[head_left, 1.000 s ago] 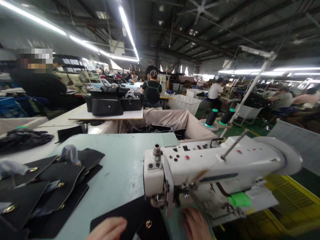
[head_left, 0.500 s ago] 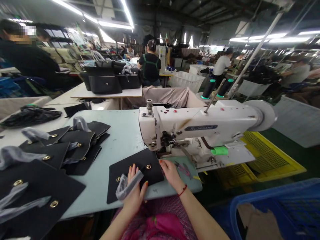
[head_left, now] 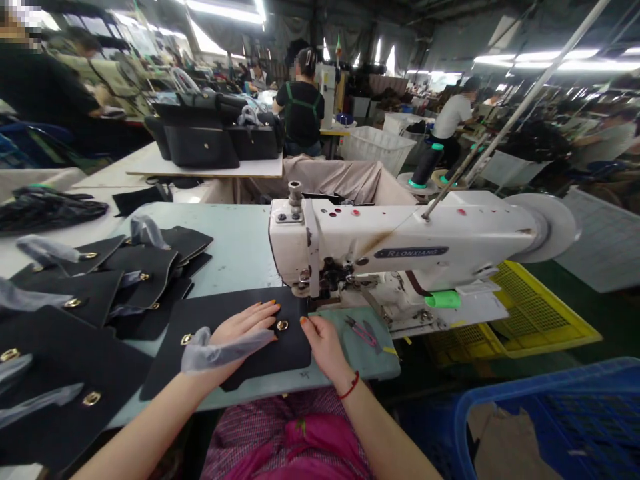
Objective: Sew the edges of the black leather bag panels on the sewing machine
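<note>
A black bag panel (head_left: pixel 293 353) with gold fittings lies on the pale green table (head_left: pixel 235 233), its right edge by the needle area of the white sewing machine (head_left: pixel 345 230). My left hand (head_left: pixel 245 323) rests flat on the panel with fingers stretched out. A plastic-wrapped handle (head_left: pixel 197 357) loops across the back of that hand. At the panel's right edge, my right hand (head_left: pixel 325 343) pinches the border between thumb and fingers. Pink-handled thread snips (head_left: pixel 361 331) lie just right of my right hand.
Several black panels (head_left: pixel 145 283) with wrapped handles are piled on the left. Finished-looking black bags (head_left: pixel 200 143) stand on a table behind. A blue crate (head_left: pixel 465 427) is at lower right, a yellow crate (head_left: pixel 540 320) beyond the machine. Other people work further back.
The panel has been turned and shifted left, its right edge now alongside the machine's needle. My left hand has slid up and left with it; my right hand still grips the edge.
</note>
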Motion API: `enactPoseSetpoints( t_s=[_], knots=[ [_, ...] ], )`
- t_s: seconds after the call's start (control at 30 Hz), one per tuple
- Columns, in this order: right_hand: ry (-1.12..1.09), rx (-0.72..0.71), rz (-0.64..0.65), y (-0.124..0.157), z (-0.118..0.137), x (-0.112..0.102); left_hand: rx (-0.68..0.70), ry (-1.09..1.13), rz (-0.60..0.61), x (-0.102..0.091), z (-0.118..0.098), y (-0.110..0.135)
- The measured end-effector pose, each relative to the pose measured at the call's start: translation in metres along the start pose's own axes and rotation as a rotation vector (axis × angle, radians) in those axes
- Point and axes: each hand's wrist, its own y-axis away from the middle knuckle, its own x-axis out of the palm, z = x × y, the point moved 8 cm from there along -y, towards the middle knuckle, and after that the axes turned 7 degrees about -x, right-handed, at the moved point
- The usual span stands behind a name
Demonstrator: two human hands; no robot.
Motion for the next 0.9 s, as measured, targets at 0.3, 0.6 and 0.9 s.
enactPoseSetpoints(
  t_s=[0.3, 0.6, 0.9],
  knots=[
    [-0.033, 0.034, -0.015, 0.0, -0.001, -0.002, 0.04, -0.079, -0.035, 0.016, 0.003, 0.004],
    [-0.046, 0.064, -0.037, -0.017, -0.008, -0.002, -0.065, -0.023, 0.008, 0.007, 0.009, -0.013],
    [0.076, 0.021, -0.057, -0.024, 0.003, -0.008, -0.076, -0.04, -0.076, 0.005, 0.015, -0.024]
  ],
)
